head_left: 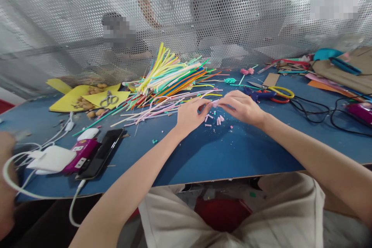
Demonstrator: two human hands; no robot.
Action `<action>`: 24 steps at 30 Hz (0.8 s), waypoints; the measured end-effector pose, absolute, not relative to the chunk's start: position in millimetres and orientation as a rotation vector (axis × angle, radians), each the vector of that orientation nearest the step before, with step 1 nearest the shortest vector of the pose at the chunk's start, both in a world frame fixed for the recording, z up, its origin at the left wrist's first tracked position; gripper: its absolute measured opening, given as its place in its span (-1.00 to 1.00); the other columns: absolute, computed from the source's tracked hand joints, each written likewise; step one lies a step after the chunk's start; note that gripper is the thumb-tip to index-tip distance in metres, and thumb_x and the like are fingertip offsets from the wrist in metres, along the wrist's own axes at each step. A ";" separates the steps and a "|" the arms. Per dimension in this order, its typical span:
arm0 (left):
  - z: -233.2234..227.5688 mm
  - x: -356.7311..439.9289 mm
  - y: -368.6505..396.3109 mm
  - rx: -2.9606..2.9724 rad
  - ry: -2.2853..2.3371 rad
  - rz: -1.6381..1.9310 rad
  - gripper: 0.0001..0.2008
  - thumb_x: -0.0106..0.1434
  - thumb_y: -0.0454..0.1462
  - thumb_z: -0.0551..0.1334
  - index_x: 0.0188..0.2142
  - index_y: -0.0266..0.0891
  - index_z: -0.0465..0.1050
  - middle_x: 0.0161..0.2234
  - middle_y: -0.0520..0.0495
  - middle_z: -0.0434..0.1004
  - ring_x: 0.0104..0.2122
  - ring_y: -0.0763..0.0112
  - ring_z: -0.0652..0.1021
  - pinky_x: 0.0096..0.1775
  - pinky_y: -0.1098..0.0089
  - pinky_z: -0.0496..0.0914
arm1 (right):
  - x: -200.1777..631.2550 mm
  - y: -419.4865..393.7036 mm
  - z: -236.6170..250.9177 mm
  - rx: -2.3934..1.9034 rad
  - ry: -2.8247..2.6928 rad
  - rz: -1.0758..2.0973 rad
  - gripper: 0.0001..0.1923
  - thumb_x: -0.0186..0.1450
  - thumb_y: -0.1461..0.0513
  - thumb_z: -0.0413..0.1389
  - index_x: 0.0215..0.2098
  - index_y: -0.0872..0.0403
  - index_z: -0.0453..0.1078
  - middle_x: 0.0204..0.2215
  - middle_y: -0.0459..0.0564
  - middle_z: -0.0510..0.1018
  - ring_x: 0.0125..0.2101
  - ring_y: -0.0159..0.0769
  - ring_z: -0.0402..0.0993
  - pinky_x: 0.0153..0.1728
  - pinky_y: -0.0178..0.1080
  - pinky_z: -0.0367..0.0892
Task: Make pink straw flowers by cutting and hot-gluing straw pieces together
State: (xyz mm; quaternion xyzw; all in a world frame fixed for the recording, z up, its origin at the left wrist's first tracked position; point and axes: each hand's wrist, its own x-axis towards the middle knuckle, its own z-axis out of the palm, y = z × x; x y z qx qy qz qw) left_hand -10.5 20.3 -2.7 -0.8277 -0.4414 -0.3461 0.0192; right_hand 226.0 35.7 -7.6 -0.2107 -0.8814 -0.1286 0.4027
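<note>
Both of the person's hands meet over the middle of the blue bench (203, 155). The left hand (190, 114) and the right hand (242, 106) pinch, between their fingertips, a small pale pink piece (215, 103) that is held just above the bench top; each hand closes on one end of it, the fingers curled around it. What exactly the piece is stays too small to tell.

Directly beneath the hands lies a scatter of short pink cut bits (219, 120), touching the bench, with a few more specks near them. Just to the left of the left hand lie long, thin pale pink strips (157, 110), which reach back into a large heap of coloured straws (168, 75) in yellow, green, orange and white at the far middle of the bench.

Just beyond the right hand lie a blue glue gun (260, 95) and yellow-handled scissors (279, 92), with black cables (314, 108) running off to the right. At the far left, a second pair of scissors (109, 99) rests on a yellow sheet (69, 100). At the near left lie a dark phone (100, 153), a magenta device (81, 155) and a white charger (50, 159) with its cord. A perforated metal screen (186, 15) stands along the far edge.
</note>
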 end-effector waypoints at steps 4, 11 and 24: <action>-3.2 -9.1 19.1 -2.541 -1.359 -1.120 -0.70 0.48 -0.04 0.14 -0.09 -0.07 0.59 -0.31 0.07 0.60 -0.36 0.48 0.53 -0.31 0.41 0.29 | 225.0 34.7 -6.0 -0.479 -2.187 -0.312 -0.81 0.43 0.24 0.14 0.00 -0.02 0.45 -0.17 -0.01 0.64 -0.16 -0.25 0.57 -0.10 -0.15 0.51; -4.5 -11.7 19.6 -2.534 -1.261 -1.142 -0.72 0.49 -0.07 0.14 -0.05 -0.07 0.60 -0.21 0.05 0.63 -0.35 0.53 0.53 -0.29 0.42 0.29 | 221.7 32.0 -5.1 -0.489 -2.119 -0.184 -0.85 0.41 0.27 0.18 -0.06 0.01 0.40 -0.23 -0.05 0.62 -0.18 -0.28 0.55 -0.13 -0.16 0.51; -3.1 -14.3 20.1 -2.450 -1.113 -1.259 -0.74 0.48 -0.12 0.16 -0.02 -0.09 0.60 -0.21 0.01 0.63 -0.26 0.49 0.57 -0.24 0.44 0.33 | 225.0 32.3 2.8 -0.573 -2.005 -0.266 -0.80 0.33 0.25 0.23 -0.07 0.01 0.43 -0.17 0.01 0.61 -0.13 -0.17 0.53 -0.07 -0.05 0.43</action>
